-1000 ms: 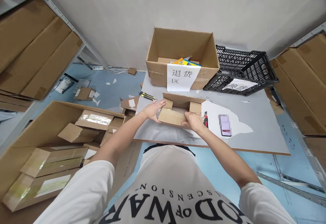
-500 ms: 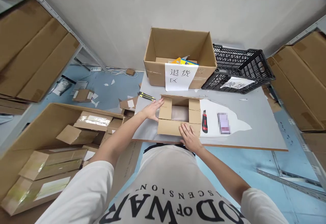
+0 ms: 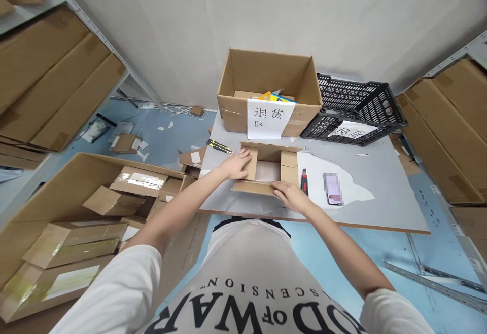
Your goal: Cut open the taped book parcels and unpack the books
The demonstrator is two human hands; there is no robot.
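A small brown cardboard box [image 3: 289, 165] lies open on the grey table [image 3: 380, 192], its flaps spread and a pale wrapped item [image 3: 268, 172] inside. My left hand [image 3: 238, 165] rests flat on the box's left flap. My right hand [image 3: 289, 195] presses on the near flap, which is folded down toward me. Just right of the box lies a red and black utility knife [image 3: 303, 180]. A phone [image 3: 332, 188] sits further right on a white sheet.
A large open carton with a paper sign [image 3: 269, 117] and a black plastic crate [image 3: 355, 108] stand at the table's back. A yellow knife [image 3: 219, 146] lies at the left edge. A big carton of parcels [image 3: 76, 212] sits on the floor to my left; shelves flank both sides.
My right hand has pushed the near flap from upright to folded down outward. My left hand slid onto the left flap. The box stays in place.
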